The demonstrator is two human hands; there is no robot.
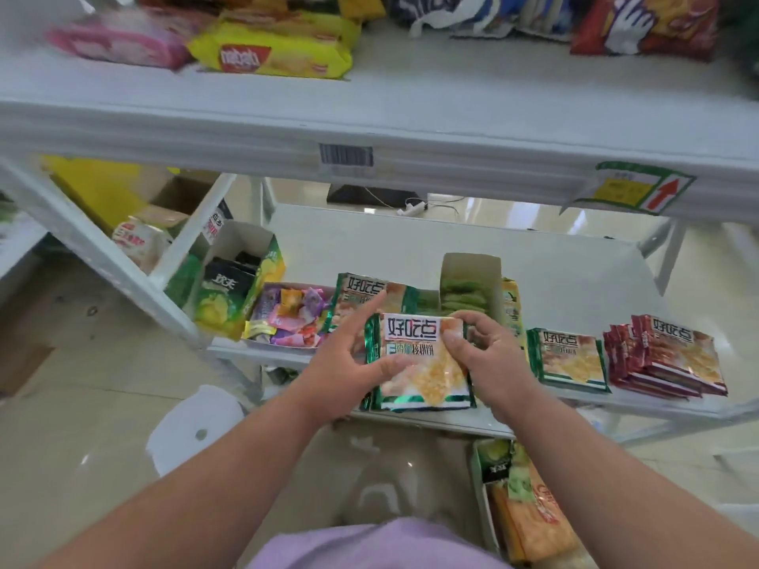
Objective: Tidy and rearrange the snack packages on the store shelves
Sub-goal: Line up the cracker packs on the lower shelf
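your left hand (349,363) and right hand (488,359) both grip a green biscuit pack (423,363) by its sides, over the near edge of the lower shelf (451,248). another green pack (365,301) stands just behind it, a third (569,357) lies to the right, beside a red stack (665,357). a candy tray (289,318) sits to the left.

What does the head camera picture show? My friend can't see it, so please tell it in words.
Two bare hands, left hand and right hand, hold a green-edged cookie packet over the lower white shelf. Beside it lie another green packet, a stack of red packets and a box of wrapped candies.
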